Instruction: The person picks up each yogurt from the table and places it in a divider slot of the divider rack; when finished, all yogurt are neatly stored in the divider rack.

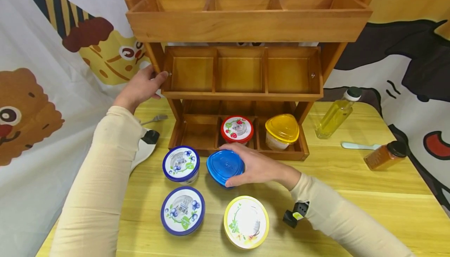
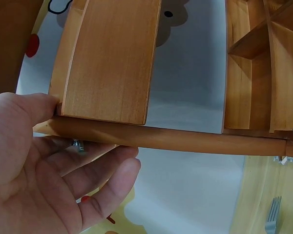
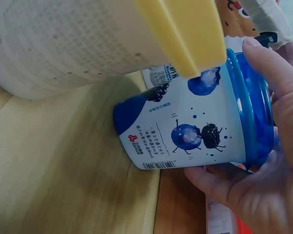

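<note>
My right hand (image 1: 258,165) grips a yogurt cup with a blue lid (image 1: 225,166), thumb on one side of the lid and fingers on the other. Its printed side (image 3: 195,129) shows berry pictures in the right wrist view. At the left, my left hand (image 1: 142,87) holds the upright of the three-tier wooden rack (image 1: 246,26); the left wrist view shows the thumb on one side of the post (image 2: 185,139) and the fingers on the other. In the rack's bottom tier stand a red-lidded cup (image 1: 237,128) and a yellow-lidded cup (image 1: 282,128).
Two purple-rimmed blueberry cups (image 1: 181,164) and a yellow-rimmed cup (image 1: 246,222) stand in front. An oil bottle (image 1: 335,116), a pale-handled utensil (image 1: 360,146) and a black-capped jar (image 1: 384,156) are at the right. A fork (image 1: 155,119) lies left, near a white utensil (image 1: 141,151).
</note>
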`<state>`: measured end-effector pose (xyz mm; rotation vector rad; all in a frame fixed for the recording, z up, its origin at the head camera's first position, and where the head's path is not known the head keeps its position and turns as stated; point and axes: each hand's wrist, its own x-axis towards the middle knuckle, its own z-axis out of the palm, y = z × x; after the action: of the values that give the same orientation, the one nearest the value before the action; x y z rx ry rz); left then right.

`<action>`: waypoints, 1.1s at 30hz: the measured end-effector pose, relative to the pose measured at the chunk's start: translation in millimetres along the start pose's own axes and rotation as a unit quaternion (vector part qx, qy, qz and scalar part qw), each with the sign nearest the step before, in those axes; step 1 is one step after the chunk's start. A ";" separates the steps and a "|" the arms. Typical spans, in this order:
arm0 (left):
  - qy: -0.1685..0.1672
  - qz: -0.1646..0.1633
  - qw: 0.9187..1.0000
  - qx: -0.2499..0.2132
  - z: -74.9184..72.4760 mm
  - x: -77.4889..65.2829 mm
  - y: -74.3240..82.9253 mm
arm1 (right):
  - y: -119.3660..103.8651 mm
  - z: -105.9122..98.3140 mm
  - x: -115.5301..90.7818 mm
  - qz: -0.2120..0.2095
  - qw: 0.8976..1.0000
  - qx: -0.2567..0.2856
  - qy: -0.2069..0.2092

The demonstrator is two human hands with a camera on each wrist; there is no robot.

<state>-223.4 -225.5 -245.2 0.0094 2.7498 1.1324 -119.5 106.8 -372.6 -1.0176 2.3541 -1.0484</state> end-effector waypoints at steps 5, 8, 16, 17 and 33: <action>0.002 0.004 1.000 -0.001 -0.6 -0.6 0.5 | 0.2 0.2 0.3 -0.002 1.000 0.001 0.002; 0.002 0.003 1.000 0.000 -0.8 -0.5 0.3 | 0.2 0.3 0.8 -0.001 1.000 0.000 0.003; -0.001 0.011 1.000 0.000 -1.0 0.6 -1.0 | -0.1 1.0 0.2 0.000 1.000 0.007 0.008; 0.000 0.011 1.000 0.000 -1.0 0.5 -1.0 | 0.1 1.1 0.2 0.000 1.000 0.008 0.009; 0.003 0.013 1.000 0.003 0.1 1.3 -2.4 | -12.5 -10.4 -4.2 0.000 0.999 0.015 0.039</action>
<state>-224.5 -227.1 -247.1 0.0424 2.7666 1.1313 -116.9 109.2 -356.3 -0.9829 2.3916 -1.1386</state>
